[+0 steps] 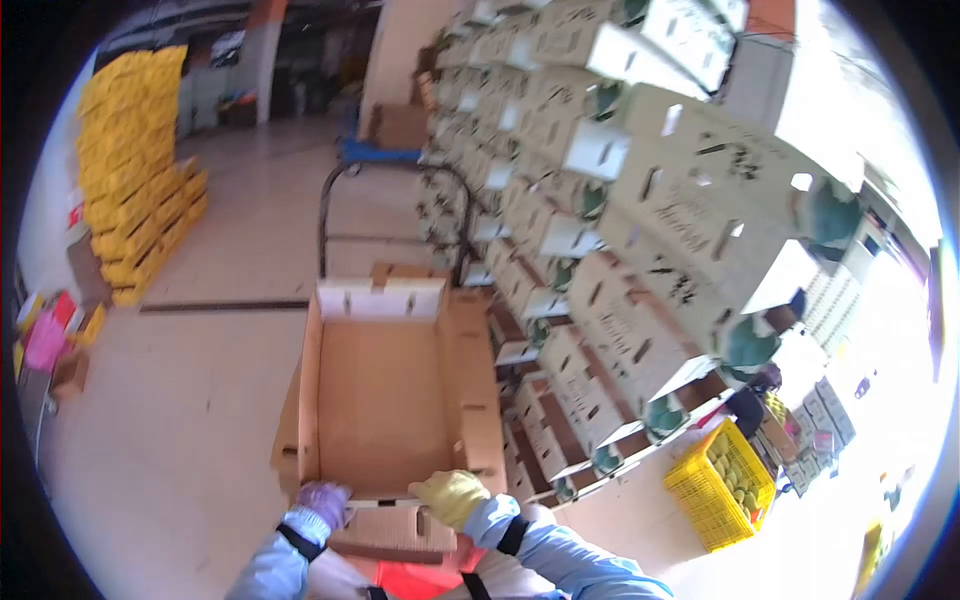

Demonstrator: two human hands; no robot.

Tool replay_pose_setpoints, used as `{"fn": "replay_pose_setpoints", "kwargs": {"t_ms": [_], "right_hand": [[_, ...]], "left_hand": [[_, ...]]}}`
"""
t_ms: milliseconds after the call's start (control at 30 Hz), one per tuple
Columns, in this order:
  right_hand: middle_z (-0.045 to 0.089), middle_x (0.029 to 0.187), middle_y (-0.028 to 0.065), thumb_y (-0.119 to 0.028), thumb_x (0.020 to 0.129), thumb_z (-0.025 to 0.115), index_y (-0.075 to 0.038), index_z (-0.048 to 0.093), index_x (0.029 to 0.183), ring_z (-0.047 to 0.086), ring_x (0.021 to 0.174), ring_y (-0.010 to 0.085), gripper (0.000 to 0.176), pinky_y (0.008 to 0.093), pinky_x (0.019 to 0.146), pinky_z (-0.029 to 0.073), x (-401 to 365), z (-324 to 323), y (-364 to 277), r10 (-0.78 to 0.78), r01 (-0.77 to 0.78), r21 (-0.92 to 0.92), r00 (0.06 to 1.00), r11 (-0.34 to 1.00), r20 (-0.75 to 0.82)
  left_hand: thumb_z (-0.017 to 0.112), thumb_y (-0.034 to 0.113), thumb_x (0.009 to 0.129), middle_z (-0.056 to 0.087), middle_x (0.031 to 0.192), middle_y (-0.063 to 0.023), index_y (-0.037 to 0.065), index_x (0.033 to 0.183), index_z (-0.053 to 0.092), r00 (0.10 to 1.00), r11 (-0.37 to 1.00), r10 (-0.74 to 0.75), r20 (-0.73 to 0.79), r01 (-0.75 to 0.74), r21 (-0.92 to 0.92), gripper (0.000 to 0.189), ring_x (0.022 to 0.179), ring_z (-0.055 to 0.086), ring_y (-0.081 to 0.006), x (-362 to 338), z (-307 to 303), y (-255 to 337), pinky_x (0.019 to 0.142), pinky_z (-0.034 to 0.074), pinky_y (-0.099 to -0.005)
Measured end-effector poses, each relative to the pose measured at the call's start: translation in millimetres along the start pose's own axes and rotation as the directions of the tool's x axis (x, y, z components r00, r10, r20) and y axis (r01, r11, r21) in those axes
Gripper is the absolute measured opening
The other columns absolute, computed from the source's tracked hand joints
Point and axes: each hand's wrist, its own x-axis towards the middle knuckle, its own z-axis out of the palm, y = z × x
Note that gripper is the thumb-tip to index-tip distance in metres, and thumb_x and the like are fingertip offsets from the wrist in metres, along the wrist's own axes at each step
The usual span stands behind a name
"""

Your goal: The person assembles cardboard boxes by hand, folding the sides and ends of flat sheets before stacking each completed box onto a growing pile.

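Observation:
An open, empty cardboard box [385, 400] with a brown inside lies in front of me, on top of other flattened or stacked cardboard [475, 370]. My left hand [324, 503], in a purple glove, is closed on the near left corner of the box. In a yellow glove, my right hand [452, 498] is closed on the near edge, towards the right. Both hands' fingertips are partly hidden by the gloves' angle and the box edge. Beyond the box rises the dark handle of a cart [322, 225].
Tall stacks of printed cartons [690, 210] stand close on the right. A yellow crate [690, 500] holding round produce sits at the lower right. Yellow crates [130, 170] are piled at the far left. A blue cart [380, 153] stands behind the handle.

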Motion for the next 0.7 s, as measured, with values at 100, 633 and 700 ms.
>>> {"fn": "replay_pose_setpoints", "kwargs": {"t_ms": [100,633,700], "right_hand": [[0.058,0.088,0.0094,-0.02,0.077,0.061,-0.011,0.059,0.09,0.063,0.078,0.0335,0.016,0.0477,0.066,0.051,-9.5,-14.7,5.3,-0.151,0.093,-0.134,0.832,0.987,-0.533],[0.047,0.067,0.0039,-0.019,0.081,0.059,-0.006,0.057,0.102,0.053,0.046,0.0152,0.024,0.0314,0.036,0.041,-97.4,-255.8,-42.7,-0.496,-0.104,-0.717,0.654,0.69,-0.572],[0.044,0.066,0.003,-0.018,0.084,0.058,-0.012,0.05,0.085,0.053,0.046,0.0158,0.011,0.032,0.037,0.042,-116.3,-320.7,-69.2,-0.417,-0.328,-0.709,0.627,0.625,-0.658]], "left_hand": [[0.062,0.046,0.082,0.068,0.103,-0.0099,0.014,0.103,0.066,0.998,0.999,0.009,-0.068,-0.007,0.033,0.039,0.099,0.065,-0.0286,1.6,-23.2,-4.3,0.083,0.05,-0.0457],[0.073,0.026,0.057,0.056,0.075,-0.0079,0.011,0.069,0.06,0.169,0.917,0.342,-0.925,-0.277,0.288,0.023,0.079,0.057,-0.0303,-60.8,-235.3,-15.3,0.065,0.047,-0.0431],[0.072,0.029,0.07,0.059,0.11,-0.0129,0.009,0.099,0.064,0.072,0.908,0.418,-0.906,-0.068,0.414,0.036,0.112,0.052,-0.0338,-81.9,-310.3,9.8,0.09,0.046,-0.045]]}}
